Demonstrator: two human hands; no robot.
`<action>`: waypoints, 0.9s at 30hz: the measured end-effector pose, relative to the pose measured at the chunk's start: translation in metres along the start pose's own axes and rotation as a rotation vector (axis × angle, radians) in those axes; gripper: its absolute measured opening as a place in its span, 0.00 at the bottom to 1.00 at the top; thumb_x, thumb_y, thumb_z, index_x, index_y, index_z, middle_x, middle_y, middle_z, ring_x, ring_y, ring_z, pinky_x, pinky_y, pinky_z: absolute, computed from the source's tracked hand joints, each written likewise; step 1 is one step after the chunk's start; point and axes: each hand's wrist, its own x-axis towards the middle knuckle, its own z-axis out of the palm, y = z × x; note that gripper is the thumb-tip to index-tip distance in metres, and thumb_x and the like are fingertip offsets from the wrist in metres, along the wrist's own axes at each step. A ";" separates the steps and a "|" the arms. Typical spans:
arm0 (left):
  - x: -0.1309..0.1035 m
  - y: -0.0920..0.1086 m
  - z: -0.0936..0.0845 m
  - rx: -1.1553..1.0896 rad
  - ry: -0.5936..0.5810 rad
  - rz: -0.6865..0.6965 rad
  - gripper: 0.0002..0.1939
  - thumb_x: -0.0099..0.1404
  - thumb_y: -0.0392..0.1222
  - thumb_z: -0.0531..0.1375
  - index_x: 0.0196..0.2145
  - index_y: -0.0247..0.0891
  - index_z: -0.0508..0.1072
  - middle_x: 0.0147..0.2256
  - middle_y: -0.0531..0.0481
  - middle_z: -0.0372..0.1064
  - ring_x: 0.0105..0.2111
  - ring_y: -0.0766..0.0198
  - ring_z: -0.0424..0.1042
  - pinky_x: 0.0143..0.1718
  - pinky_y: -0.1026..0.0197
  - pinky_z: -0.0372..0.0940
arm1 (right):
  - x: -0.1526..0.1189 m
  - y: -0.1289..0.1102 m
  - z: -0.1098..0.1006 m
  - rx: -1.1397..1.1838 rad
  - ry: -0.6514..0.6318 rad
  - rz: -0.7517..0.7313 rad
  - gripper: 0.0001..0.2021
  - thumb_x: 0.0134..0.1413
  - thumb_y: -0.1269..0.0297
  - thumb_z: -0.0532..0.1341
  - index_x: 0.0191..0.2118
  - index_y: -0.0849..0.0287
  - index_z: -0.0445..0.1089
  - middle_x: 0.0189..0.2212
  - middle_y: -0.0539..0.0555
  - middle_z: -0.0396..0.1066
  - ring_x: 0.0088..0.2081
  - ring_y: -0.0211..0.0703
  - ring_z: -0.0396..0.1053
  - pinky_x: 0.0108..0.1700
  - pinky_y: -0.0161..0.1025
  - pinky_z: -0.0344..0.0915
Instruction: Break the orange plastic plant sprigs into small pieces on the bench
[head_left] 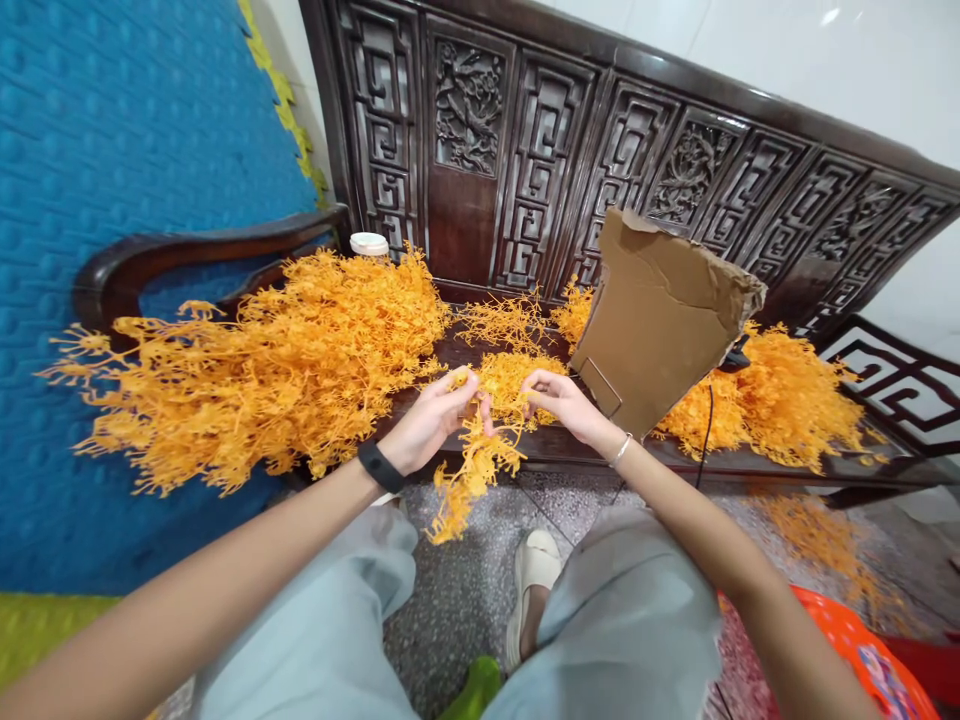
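Observation:
Between the fingers of my left hand [439, 418] is a bunch of orange plastic sprigs [474, 470], hanging down past the bench's front edge. My right hand [564, 402] is closed in a pinch close by on the right, with a bit of orange sprig at its fingertips. Just behind both hands a small heap of orange sprigs [514, 375] lies on the dark wooden bench [551, 447]. A much larger pile of the same sprigs [300, 360] spreads to the left, overhanging the armrest side.
A brown cardboard piece [660, 310] leans upright on the bench, with another orange pile [795, 400] to its right. A white-lidded container [369, 244] stands behind the left pile. Loose orange bits [821, 540] lie on the floor, near a red plastic item [862, 640].

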 end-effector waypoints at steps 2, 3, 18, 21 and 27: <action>0.000 0.000 0.001 -0.024 -0.011 -0.027 0.13 0.58 0.48 0.60 0.28 0.40 0.59 0.23 0.58 0.63 0.18 0.69 0.65 0.28 0.59 0.62 | 0.001 -0.001 0.000 -0.054 0.015 -0.010 0.12 0.41 0.58 0.65 0.27 0.58 0.63 0.20 0.45 0.64 0.23 0.33 0.64 0.31 0.34 0.63; 0.000 -0.001 0.003 -0.031 -0.004 -0.038 0.13 0.58 0.47 0.60 0.27 0.40 0.59 0.22 0.58 0.61 0.17 0.70 0.62 0.28 0.59 0.62 | 0.002 0.000 -0.001 -0.073 0.035 -0.012 0.12 0.42 0.58 0.65 0.27 0.58 0.62 0.20 0.45 0.63 0.23 0.33 0.64 0.31 0.34 0.62; 0.014 -0.022 0.028 -0.177 0.314 0.002 0.10 0.63 0.38 0.55 0.25 0.36 0.59 0.17 0.60 0.55 0.13 0.76 0.52 0.21 0.68 0.54 | 0.051 0.021 0.004 -0.115 0.623 0.098 0.06 0.41 0.74 0.56 0.20 0.60 0.59 0.14 0.43 0.59 0.18 0.30 0.58 0.24 0.30 0.56; 0.002 -0.019 0.027 -0.167 0.357 0.007 0.11 0.60 0.40 0.57 0.24 0.36 0.59 0.15 0.61 0.52 0.12 0.77 0.50 0.19 0.69 0.51 | 0.058 0.021 -0.018 -0.143 0.782 0.057 0.04 0.44 0.71 0.54 0.23 0.59 0.59 0.16 0.44 0.59 0.20 0.31 0.59 0.25 0.30 0.56; -0.006 -0.021 0.012 -0.008 0.278 0.009 0.15 0.51 0.48 0.64 0.27 0.35 0.64 0.20 0.57 0.62 0.15 0.73 0.59 0.20 0.67 0.54 | 0.058 0.032 -0.059 -0.269 0.781 0.009 0.04 0.43 0.67 0.58 0.27 0.59 0.61 0.19 0.44 0.62 0.22 0.32 0.61 0.27 0.31 0.58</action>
